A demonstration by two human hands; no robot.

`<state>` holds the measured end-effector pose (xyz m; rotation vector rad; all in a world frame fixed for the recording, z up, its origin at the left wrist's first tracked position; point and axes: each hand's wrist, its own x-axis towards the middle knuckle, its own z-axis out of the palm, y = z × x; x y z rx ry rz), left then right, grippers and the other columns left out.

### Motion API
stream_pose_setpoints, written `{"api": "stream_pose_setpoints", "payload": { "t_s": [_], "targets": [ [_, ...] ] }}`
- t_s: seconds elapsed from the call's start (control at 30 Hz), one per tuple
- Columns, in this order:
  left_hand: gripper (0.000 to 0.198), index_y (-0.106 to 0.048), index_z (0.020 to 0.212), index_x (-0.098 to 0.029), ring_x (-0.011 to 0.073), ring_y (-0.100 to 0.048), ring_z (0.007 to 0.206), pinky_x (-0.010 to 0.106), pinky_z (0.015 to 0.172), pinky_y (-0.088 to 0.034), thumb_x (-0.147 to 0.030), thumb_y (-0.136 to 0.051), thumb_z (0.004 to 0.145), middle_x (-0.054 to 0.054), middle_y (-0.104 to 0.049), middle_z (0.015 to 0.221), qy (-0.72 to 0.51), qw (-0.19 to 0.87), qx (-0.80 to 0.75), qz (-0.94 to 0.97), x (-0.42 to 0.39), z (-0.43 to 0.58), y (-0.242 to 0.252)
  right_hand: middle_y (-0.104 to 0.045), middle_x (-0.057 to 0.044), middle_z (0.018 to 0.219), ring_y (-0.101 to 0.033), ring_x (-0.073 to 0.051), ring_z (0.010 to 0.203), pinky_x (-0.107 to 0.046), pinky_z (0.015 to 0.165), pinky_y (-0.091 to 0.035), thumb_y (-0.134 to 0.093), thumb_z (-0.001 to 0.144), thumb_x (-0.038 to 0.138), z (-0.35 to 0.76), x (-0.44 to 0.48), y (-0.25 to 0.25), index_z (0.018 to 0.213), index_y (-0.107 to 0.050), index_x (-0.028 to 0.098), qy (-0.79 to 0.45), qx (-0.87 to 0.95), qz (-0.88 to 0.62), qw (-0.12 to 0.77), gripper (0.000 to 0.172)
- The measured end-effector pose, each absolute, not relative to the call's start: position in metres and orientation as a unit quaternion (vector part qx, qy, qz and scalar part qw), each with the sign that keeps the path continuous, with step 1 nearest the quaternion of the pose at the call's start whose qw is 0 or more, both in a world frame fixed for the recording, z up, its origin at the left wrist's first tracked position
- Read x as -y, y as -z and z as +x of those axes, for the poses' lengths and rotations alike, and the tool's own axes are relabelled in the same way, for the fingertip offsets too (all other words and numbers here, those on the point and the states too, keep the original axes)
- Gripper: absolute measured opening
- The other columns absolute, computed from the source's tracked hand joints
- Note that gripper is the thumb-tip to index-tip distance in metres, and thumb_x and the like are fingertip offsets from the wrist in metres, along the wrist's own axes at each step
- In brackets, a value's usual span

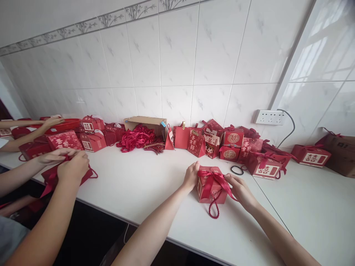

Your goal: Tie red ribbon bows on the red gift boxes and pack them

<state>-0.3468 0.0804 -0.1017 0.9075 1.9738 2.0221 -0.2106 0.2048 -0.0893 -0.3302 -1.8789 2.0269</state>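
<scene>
Red card box (pixel 214 190), likely light and crushable, suits a side-wall hold: left hand (pixel 192 176) grips its edge; right hand (pixel 237 187) touches slippery-looking ribbon (pixel 218 178), pinch unconfirmed.

Inside an apparently makeshift workroom, judging by a long white desk (pixel 130 184) lined with red gift boxes (pixel 97 142), an open cardboard carton (pixel 145 120) of red ribbons (pixel 138 136) and co-workers' hands (pixel 74 167) at work alongside. Walled in pale marbled tile (pixel 177 55) crossed by a bamboo-patterned border (pixel 111 18), and fitted with a white socket strip (pixel 269 117) and dark cable (pixel 294 126), in the fashion of a kitchen or utility room. Whether part of a home or small business, impossible to tell.
</scene>
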Motion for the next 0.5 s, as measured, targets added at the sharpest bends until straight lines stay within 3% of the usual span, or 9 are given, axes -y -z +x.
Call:
{"api": "stream_pose_setpoints", "payload": {
  "t_s": [0.5],
  "targets": [
    [0.039, -0.033, 0.059, -0.021, 0.0123, -0.036, 0.058, 0.026, 0.059, -0.033, -0.050, -0.034, 0.085, -0.004, -0.037, 0.056, -0.679, 0.095, -0.663, 0.300, -0.0810, -0.3473, 0.1031, -0.046, 0.000, 0.067, -0.043, -0.013, 0.063, -0.025, 0.058, -0.040, -0.066, 0.068, 0.055, -0.2106, -0.2059, 0.0904, 0.061, -0.051, 0.018, -0.716, 0.664, -0.124, 0.176, 0.041]
  ]
}}
